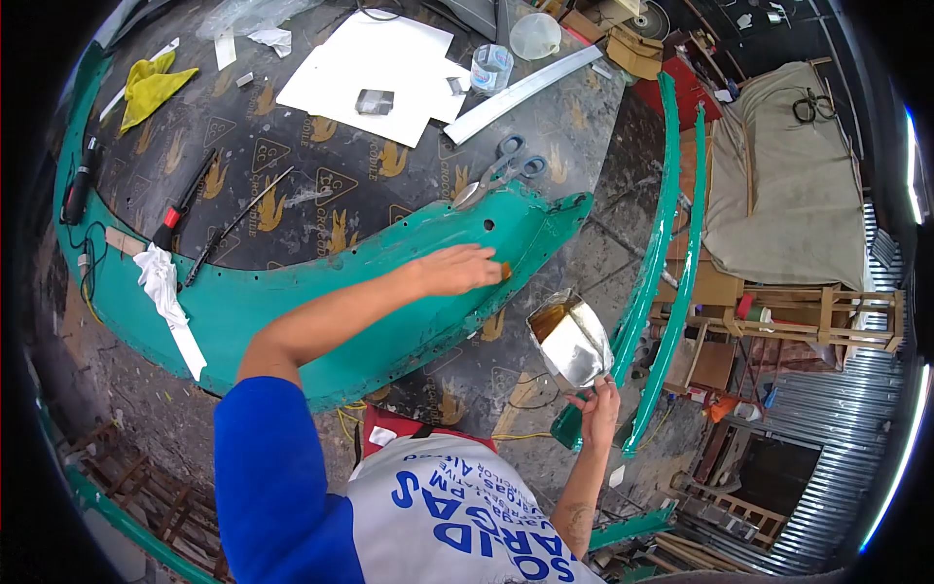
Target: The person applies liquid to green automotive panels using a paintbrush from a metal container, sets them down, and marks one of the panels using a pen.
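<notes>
A long curved green panel [360, 273] with a row of small holes lies across the table. Over its right part reaches my left hand [457, 270], fingers closed on a small orange-brown piece [506, 271] whose kind I cannot make out. That piece is at the panel's surface near its lower edge. Off the panel's edge, my right hand [598, 409] grips a shiny metal tin [574, 346] by its lower corner. The tin is tilted, with amber-brown colour on its inner wall. Scissors [501, 173] with grey-blue handles rest at the panel's upper edge.
The dark printed table [321, 161] bears white sheets [360, 58], a plastic tub [491, 70], a yellow cloth [156, 90], a red-and-black tool [185, 200] and a crumpled white cloth [163, 282]. Long green strips [671, 282] stand to the right, near a wooden frame [817, 321].
</notes>
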{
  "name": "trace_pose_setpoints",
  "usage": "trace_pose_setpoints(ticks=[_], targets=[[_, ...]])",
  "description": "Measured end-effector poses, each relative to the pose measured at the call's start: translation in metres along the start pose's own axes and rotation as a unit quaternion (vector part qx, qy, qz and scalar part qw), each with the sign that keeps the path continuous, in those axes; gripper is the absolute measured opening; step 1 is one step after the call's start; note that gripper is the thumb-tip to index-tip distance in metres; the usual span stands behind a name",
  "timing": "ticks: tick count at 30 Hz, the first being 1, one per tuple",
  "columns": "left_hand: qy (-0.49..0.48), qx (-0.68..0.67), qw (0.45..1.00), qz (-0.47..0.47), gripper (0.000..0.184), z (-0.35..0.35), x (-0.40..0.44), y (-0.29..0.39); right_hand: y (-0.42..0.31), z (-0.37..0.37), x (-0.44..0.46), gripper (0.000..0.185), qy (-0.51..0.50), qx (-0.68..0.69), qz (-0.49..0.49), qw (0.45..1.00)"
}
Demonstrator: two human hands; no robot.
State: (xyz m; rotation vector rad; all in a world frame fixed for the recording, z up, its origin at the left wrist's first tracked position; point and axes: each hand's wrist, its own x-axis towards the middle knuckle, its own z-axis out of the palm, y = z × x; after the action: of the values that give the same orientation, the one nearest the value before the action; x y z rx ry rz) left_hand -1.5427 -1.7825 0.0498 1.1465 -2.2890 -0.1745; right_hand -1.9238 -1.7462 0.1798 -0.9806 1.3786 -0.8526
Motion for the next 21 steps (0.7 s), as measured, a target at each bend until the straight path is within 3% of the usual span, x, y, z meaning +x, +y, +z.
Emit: trace_pose_setpoints(ticks=[1,3,8,10,13,15,16,18,21], targets=[[-0.002,0.000,1.000,0.001,0.032,-0.009,-0.009,0.007,0.001,0.000,0.001,0.039,-0.008,-0.007,-0.001,1.000],[-0.117,-0.025,0.993,0.015,0.032,-0.030,-0.029,0.023,0.004,0.003,-0.001,0.040,-0.004,-0.005,0.004,1.000],[-0.171,-0.027,0.985,0.027,0.033,-0.049,-0.063,0.051,0.007,0.008,-0.007,0.045,-0.010,-0.021,0.028,0.999],[-0.178,-0.030,0.983,0.021,0.035,-0.057,-0.070,0.057,0.004,0.013,-0.012,0.071,0.003,-0.007,0.036,0.999],[-0.118,-0.093,0.987,-0.056,0.031,-0.070,-0.069,0.056,0.012,0.004,-0.013,0.068,0.006,0.004,0.027,1.000],[0.009,-0.237,0.956,-0.174,0.024,-0.072,-0.060,0.051,0.012,-0.001,-0.014,0.064,-0.001,-0.003,0.027,1.000],[0.011,-0.239,0.955,-0.175,0.024,-0.065,-0.053,0.047,0.007,0.002,-0.015,0.062,-0.010,-0.013,0.029,0.999],[0.177,-0.347,0.876,-0.284,0.018,-0.042,-0.035,0.038,0.000,0.007,-0.017,0.060,-0.018,-0.027,0.032,0.999],[0.148,-0.412,0.822,-0.364,0.018,-0.026,-0.015,0.024,-0.005,0.008,-0.015,0.059,-0.016,-0.036,0.031,0.999]])
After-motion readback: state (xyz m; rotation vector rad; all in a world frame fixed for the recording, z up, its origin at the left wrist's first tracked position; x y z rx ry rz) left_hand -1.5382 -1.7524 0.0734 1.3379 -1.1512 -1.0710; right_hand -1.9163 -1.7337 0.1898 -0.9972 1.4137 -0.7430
